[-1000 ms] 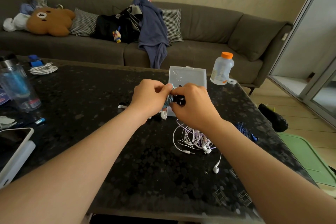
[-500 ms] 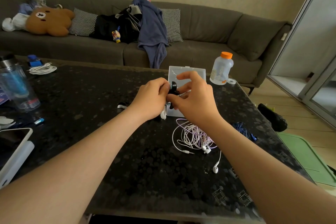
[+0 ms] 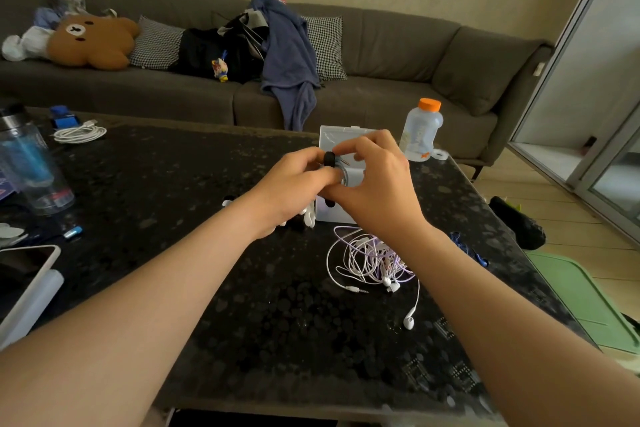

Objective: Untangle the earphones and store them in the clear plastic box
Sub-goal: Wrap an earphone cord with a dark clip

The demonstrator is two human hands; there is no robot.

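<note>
While left hand point(image 3: 294, 180), right hand point(image 3: 377, 184) pinch black-banded cord coil point(image 3: 334, 163), mostly finger-hidden: tangled glossy white earphones point(image 3: 370, 256) beside rigid clear plastic box point(image 3: 331, 138).

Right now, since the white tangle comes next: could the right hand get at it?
Likely yes, once freed. The right hand pinches a small coil with the left hand; the tangle lies uncovered on the table, right by its wrist.

Two hands point(image 3: 294, 184) point(image 3: 379, 194), one clear box point(image 3: 329, 137), one earphone tangle point(image 3: 370, 258), two bottles point(image 3: 420, 132) point(image 3: 33, 166), two checked cushions point(image 3: 156, 43) point(image 3: 327, 45).
</note>
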